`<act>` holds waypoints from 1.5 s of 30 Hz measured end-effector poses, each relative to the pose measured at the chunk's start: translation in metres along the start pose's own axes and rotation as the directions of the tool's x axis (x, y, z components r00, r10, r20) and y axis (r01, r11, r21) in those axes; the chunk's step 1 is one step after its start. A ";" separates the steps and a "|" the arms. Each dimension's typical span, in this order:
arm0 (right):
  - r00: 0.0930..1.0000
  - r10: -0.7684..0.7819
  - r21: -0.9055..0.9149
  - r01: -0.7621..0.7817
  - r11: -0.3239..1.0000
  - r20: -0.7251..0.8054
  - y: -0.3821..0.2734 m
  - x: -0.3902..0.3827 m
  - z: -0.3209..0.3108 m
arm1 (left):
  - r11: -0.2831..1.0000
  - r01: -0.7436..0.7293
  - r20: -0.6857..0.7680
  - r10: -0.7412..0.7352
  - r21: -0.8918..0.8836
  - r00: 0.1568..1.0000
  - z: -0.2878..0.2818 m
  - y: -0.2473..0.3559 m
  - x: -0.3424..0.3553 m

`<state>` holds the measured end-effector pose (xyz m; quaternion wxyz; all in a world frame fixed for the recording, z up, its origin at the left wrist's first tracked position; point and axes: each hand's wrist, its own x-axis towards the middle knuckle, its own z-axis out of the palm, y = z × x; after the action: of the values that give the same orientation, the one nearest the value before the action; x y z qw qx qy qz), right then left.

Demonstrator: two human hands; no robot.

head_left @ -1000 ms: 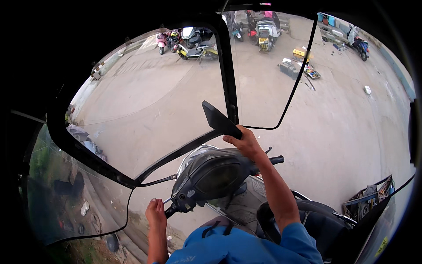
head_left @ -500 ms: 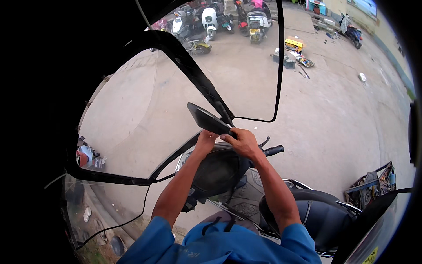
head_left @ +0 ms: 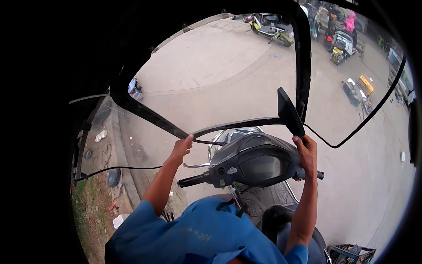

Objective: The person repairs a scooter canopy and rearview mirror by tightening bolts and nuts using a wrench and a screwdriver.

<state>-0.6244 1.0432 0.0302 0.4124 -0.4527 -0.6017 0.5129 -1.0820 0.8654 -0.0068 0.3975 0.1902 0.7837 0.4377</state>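
Note:
My right hand (head_left: 307, 152) is closed round the lower end of a black rear-view mirror (head_left: 289, 112), beside a scooter's handlebar cover. The mirror stands upright and tilted against the dark canopy frame (head_left: 237, 125). At the frame's lower left corner, my left hand (head_left: 179, 149) grips the joint, its thumb pointing up; some fingers are hidden. Between my arms is the scooter's dashboard (head_left: 263, 168), with a dark display. The left handlebar grip (head_left: 193, 180) and its brake lever (head_left: 196, 166) are below my left hand. The right grip (head_left: 320, 175) sticks out past my right wrist.
Clear canopy sheeting spans the frame. Behind it, a yellow-green scooter (head_left: 271, 31) and other scooters are parked. A yellow box (head_left: 365, 84) and grey blocks (head_left: 351, 93) lie at the right. A tool crate (head_left: 351, 253) stands lower right; a kerb (head_left: 123, 154) runs at the left.
My hands have moved apart: the left has let go of the mirror area and gone to the frame corner. The right still holds the mirror. The view has turned left.

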 end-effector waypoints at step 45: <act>0.918 -0.041 -0.371 -0.118 0.921 -0.394 -0.018 -0.021 0.019 | 0.800 -0.466 -0.460 0.274 -0.379 0.845 0.033 0.023 0.020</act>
<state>-0.6397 1.0170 0.0449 0.4170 -0.6310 -0.5864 0.2900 -1.0694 0.9084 -0.0061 0.1758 0.1497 0.6595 0.7154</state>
